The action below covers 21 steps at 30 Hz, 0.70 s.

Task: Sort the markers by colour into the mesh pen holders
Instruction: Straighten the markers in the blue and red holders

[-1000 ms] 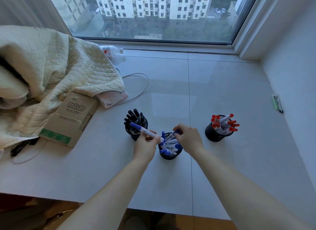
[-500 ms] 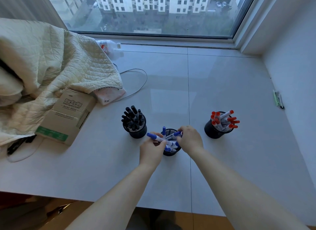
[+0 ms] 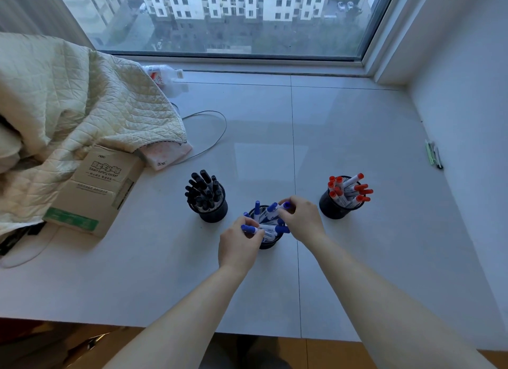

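- Left hand (image 3: pixel 238 242) pinches a blue marker (image 3: pixel 254 229) lying across the near rim of the middle mesh holder (image 3: pixel 270 243).
- Right hand (image 3: pixel 302 217) pinches another blue-capped marker (image 3: pixel 283 206) over that holder.
- Black markers (image 3: pixel 203 188) fill the left holder (image 3: pixel 214 213) on the surface (image 3: pixel 357 258), red markers (image 3: pixel 349 188) the right holder (image 3: pixel 334 210).

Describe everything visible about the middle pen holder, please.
The middle pen holder is a small, dark, round mesh cup standing upright on the pale sill, between the holder of black markers and the holder of red ones. It is crowded with blue-capped markers leaning at different angles. The left hand and right hand each grip a blue marker at its rim.
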Each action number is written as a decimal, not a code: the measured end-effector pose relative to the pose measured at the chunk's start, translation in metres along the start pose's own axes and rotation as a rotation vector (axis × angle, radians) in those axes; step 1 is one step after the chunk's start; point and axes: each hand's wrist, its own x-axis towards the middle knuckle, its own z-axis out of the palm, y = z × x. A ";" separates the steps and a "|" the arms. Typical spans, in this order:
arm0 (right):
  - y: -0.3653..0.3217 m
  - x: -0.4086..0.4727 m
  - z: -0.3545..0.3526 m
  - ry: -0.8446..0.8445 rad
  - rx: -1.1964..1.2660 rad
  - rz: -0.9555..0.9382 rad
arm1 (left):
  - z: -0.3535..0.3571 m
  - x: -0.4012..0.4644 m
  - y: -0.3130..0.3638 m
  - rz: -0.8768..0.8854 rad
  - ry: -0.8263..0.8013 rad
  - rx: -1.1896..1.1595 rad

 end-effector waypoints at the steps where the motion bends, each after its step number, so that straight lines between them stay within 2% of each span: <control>1: 0.000 -0.001 -0.002 0.006 0.042 -0.003 | 0.001 0.000 -0.001 -0.004 -0.005 0.018; 9: 0.000 -0.008 -0.019 0.199 0.266 -0.006 | 0.008 0.006 -0.009 0.002 -0.087 0.123; 12: 0.000 -0.008 -0.024 0.260 0.394 0.100 | 0.007 0.005 -0.011 0.028 -0.040 0.035; 16: 0.000 -0.003 -0.032 0.319 0.699 0.315 | 0.003 0.005 -0.013 0.088 0.025 0.021; 21: -0.004 -0.008 -0.035 0.210 1.130 0.505 | 0.003 0.011 -0.017 0.109 -0.026 0.112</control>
